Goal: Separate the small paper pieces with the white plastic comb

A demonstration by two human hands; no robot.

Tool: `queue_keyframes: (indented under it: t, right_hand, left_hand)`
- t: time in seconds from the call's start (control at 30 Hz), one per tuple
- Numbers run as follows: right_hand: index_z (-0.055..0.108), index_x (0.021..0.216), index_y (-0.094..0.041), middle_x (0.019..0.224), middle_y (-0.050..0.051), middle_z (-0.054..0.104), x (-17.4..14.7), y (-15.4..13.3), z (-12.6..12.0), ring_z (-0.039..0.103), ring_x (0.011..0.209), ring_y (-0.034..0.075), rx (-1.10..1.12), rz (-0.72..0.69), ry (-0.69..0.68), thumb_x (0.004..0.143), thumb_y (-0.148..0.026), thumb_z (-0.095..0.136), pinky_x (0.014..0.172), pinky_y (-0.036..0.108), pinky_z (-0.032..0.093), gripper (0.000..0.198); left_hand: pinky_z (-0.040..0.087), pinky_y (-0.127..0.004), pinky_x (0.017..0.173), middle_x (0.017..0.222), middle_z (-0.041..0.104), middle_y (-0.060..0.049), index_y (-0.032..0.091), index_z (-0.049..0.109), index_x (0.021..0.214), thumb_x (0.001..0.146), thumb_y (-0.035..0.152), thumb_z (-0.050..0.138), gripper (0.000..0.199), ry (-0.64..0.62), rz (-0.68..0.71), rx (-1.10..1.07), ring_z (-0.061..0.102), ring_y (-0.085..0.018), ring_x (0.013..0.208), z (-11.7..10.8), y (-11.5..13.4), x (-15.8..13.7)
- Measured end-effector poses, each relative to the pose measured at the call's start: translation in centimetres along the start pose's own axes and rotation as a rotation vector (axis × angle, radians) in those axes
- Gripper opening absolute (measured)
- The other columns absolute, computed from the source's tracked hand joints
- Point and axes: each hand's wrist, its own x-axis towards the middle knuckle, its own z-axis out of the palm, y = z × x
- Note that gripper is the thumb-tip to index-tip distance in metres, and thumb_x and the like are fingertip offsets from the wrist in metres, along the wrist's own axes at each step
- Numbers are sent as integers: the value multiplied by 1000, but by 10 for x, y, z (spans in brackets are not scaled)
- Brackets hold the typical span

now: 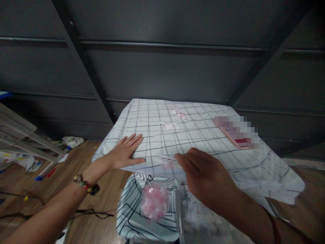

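My left hand (127, 150) lies flat on the white checked cloth (149, 144), fingers spread, holding nothing. It wears a ring and a beaded bracelet. Over the cloth's near edge, my right hand (203, 169) is closed in a pinch on a small clear-and-pink piece (168, 160); it looks like a little plastic packet, but it is blurred. Beyond both hands, a small heap of white bits (170, 125) and another of pink and white bits (179, 114) rest on the cloth.
A pink-edged phone (235, 132), partly pixelated, lies at the right. Below the near edge, a line-patterned stool (132, 210) bears a bag of pink pieces (154, 203), beside a clear bin (203, 220). A ladder (48, 149) and cables (93, 212) are at the left; dark panels stand behind.
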Motion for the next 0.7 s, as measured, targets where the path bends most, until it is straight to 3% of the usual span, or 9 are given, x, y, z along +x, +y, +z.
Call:
queue_keyframes:
  t: [0.23, 0.4, 0.53, 0.67, 0.7]
  right_hand:
    - [61, 70, -13, 61, 5, 61, -3, -24, -12, 51, 57, 16, 101, -26, 26, 73, 3, 35, 51, 28, 43, 31]
    - [62, 79, -11, 63, 5, 61, -9, -26, -17, 53, 58, 16, 142, -47, -14, 76, 1, 33, 53, 28, 45, 32]
    - [61, 87, -9, 66, 6, 62, -7, -1, -20, 53, 61, 15, 95, -34, -4, 77, 1, 36, 58, 27, 46, 28]
    - [61, 84, -14, 62, 3, 60, 6, 51, -11, 52, 58, 14, -10, 19, 11, 81, -5, 38, 54, 27, 43, 24]
    - [61, 80, -16, 60, 2, 59, 10, 66, -6, 51, 57, 14, -55, 48, -41, 81, -7, 39, 54, 27, 42, 23]
  left_hand:
    - [9, -46, 107, 149, 11, -16, 7, 14, 144, 80, 72, 32, 93, -33, -23, 21, 8, -31, 136, -3, 3, 0]
    - [8, -45, 108, 149, 10, -16, 8, 14, 144, 81, 73, 30, 91, -42, -23, 11, 7, -31, 136, -3, 3, 0]
    - [9, -45, 107, 149, 13, -16, 10, 14, 144, 80, 73, 33, 92, -57, -8, -23, 10, -32, 136, -6, 0, 1]
    - [18, -49, 104, 146, 25, -17, 15, 20, 143, 84, 69, 30, 81, -16, -38, -105, 21, -34, 132, -14, 1, 19]
    - [18, -50, 103, 145, 26, -17, 15, 20, 143, 84, 69, 29, 80, -2, -59, -120, 21, -35, 131, -16, 1, 28]
